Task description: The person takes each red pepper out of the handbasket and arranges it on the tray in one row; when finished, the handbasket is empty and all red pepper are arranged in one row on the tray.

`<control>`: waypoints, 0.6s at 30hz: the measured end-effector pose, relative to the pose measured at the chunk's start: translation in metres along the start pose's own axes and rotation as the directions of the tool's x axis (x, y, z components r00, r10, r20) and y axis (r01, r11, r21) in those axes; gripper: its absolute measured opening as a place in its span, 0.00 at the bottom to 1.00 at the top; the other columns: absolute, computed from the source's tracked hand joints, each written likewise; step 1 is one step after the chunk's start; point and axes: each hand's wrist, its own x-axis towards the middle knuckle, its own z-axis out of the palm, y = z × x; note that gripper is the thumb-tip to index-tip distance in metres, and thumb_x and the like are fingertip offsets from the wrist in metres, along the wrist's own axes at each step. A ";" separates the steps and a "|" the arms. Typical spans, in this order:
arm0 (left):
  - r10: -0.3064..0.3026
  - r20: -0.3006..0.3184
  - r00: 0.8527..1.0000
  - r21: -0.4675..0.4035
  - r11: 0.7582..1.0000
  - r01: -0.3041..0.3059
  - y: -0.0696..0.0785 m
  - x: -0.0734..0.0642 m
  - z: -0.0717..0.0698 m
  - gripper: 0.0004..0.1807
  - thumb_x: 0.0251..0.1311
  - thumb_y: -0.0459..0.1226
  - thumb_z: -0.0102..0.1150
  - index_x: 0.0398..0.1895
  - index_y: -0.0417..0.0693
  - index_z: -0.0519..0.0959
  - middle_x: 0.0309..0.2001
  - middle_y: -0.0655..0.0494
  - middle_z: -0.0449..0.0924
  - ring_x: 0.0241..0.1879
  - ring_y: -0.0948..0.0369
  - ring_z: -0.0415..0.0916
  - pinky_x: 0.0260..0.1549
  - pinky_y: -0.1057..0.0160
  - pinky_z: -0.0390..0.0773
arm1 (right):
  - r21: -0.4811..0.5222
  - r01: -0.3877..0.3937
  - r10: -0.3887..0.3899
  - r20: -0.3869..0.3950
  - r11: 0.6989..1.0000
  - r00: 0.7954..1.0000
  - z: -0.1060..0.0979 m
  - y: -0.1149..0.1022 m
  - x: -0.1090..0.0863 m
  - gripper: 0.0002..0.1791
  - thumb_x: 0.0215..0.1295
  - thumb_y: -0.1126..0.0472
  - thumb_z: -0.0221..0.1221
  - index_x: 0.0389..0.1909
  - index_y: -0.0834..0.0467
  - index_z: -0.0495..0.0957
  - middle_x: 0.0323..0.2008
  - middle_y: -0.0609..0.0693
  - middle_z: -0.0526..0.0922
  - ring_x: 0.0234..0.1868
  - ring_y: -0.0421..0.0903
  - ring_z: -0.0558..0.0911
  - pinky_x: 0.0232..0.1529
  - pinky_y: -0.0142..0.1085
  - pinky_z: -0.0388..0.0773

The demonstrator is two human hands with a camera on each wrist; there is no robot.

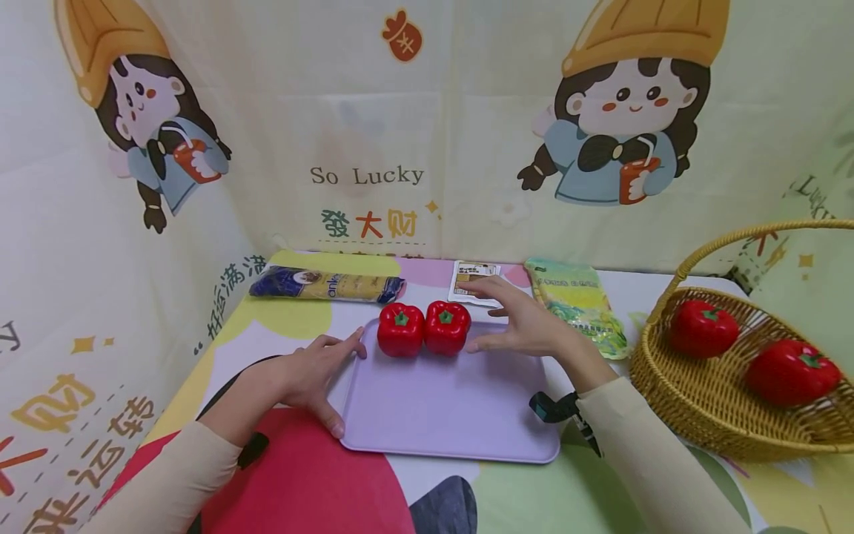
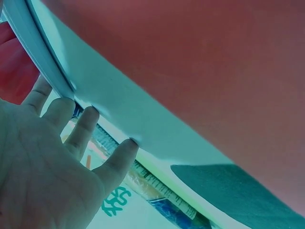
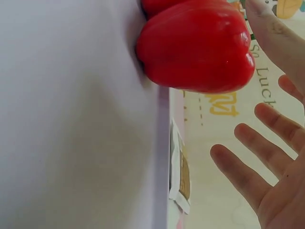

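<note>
1. Wrist views show little: the left one gives only tinted fingers at the tray's rim, the right one crops the farther pepper behind the near one.
2. Left hand (image 1: pixel 313 378) lies released, fingers straight, touching the left edge of the tray (image 1: pixel 454 415), thumb along its rim.
3. Right hand (image 1: pixel 523 326) is spread wide, holding nothing, thumb tip on the tray just beside the right pepper (image 1: pixel 448 327).
4. Both peppers sit touching at the tray's far edge, the left pepper (image 1: pixel 401 329) near the left fingertips.
5. Forearms reach in from both sides, palms down.
</note>
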 end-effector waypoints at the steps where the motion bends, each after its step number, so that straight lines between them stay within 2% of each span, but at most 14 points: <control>1: -0.001 0.001 1.000 0.003 1.000 0.001 0.000 0.000 0.000 0.80 0.19 0.70 0.82 0.81 0.55 0.50 0.73 0.44 0.60 0.72 0.44 0.58 0.57 0.32 0.74 | 0.002 -0.002 0.002 0.001 1.000 1.000 -0.001 0.000 -0.001 0.52 0.50 0.46 0.80 0.76 0.43 0.65 0.71 0.46 0.68 0.71 0.55 0.71 0.59 0.55 0.80; 4: -0.005 0.008 1.000 0.002 1.000 0.005 0.001 0.000 0.000 0.82 0.19 0.70 0.82 0.82 0.54 0.48 0.73 0.45 0.60 0.72 0.44 0.58 0.58 0.32 0.73 | -0.020 0.002 -0.002 -0.001 1.000 1.000 -0.003 0.000 -0.004 0.51 0.50 0.44 0.79 0.76 0.43 0.65 0.71 0.45 0.68 0.71 0.56 0.71 0.59 0.56 0.79; 10: -0.012 0.004 1.000 -0.008 1.000 0.012 0.001 -0.001 0.000 0.80 0.20 0.69 0.83 0.82 0.57 0.49 0.73 0.43 0.59 0.70 0.42 0.60 0.55 0.31 0.74 | -0.065 0.022 -0.024 -0.017 0.998 1.000 -0.009 0.000 -0.013 0.50 0.51 0.44 0.79 0.75 0.41 0.66 0.73 0.44 0.68 0.72 0.50 0.70 0.61 0.56 0.78; 18: -0.020 0.014 1.000 -0.013 1.000 0.020 0.002 -0.001 -0.001 0.79 0.20 0.69 0.83 0.81 0.58 0.50 0.73 0.43 0.58 0.69 0.41 0.62 0.54 0.31 0.75 | -0.088 0.017 -0.021 -0.043 0.996 0.999 -0.019 -0.003 -0.031 0.49 0.50 0.45 0.79 0.74 0.47 0.68 0.72 0.48 0.68 0.71 0.51 0.69 0.61 0.56 0.78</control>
